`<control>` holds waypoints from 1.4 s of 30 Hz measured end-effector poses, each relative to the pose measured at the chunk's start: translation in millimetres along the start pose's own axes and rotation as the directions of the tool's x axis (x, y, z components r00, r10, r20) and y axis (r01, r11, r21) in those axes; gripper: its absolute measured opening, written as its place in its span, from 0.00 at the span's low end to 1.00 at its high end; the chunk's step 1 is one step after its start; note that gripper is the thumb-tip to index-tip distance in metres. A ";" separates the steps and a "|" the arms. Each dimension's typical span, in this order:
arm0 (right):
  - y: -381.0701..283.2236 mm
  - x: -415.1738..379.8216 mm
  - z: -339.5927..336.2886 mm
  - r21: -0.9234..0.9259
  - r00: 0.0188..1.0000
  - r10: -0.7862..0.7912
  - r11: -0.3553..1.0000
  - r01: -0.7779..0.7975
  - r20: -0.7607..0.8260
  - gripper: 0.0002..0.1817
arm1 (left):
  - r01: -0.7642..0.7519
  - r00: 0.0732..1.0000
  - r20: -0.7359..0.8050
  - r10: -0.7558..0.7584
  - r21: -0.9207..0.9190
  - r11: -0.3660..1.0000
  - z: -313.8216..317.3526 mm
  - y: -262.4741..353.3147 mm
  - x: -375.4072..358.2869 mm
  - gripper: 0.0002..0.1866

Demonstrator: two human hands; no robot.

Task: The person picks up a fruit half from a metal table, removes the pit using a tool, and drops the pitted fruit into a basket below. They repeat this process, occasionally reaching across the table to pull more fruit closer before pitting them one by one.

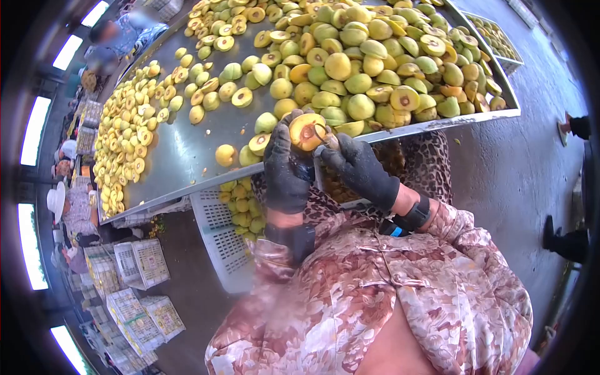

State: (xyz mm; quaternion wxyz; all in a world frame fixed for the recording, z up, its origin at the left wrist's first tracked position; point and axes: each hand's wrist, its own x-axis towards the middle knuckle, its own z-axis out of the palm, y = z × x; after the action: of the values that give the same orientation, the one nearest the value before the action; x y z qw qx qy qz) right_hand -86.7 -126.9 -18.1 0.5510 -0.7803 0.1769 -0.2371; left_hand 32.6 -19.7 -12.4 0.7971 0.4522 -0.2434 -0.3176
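My left hand (285, 174), in a dark glove, is closed around a peach half (302, 131) with its cut face turned up and a reddish-brown centre. My right hand (367, 173), gloved too, grips a small pitting tool (329, 140) by its short handle. The tool's thin curved metal end is at the cut face of the peach half. Both hands are above the near edge of a metal table (187, 164), just in front of a large heap of halved peaches (350, 69).
Smaller peach halves (125, 137) are spread over the table's left side. Below the edge stands a white perforated crate (219, 234) beside greenish peaches (245, 206). Stacked crates (134, 319) occupy the lower left floor. Another person (119, 40) is at the far left; a foot (565, 128) shows at right.
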 end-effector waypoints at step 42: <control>3.6 -51.8 -31.4 -0.139 0.797 -0.289 0.898 0.417 0.531 0.14 | 0.037 0.964 -0.260 -0.055 -0.073 0.997 -45.8 58.9 -74.6 0.23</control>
State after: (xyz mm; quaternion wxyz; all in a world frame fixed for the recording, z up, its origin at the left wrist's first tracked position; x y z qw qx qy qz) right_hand -147.1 -124.7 -21.8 0.4210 -0.8964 -0.0925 -0.1033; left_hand 29.6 83.4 10.0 0.8294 0.4687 -0.1149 -0.2816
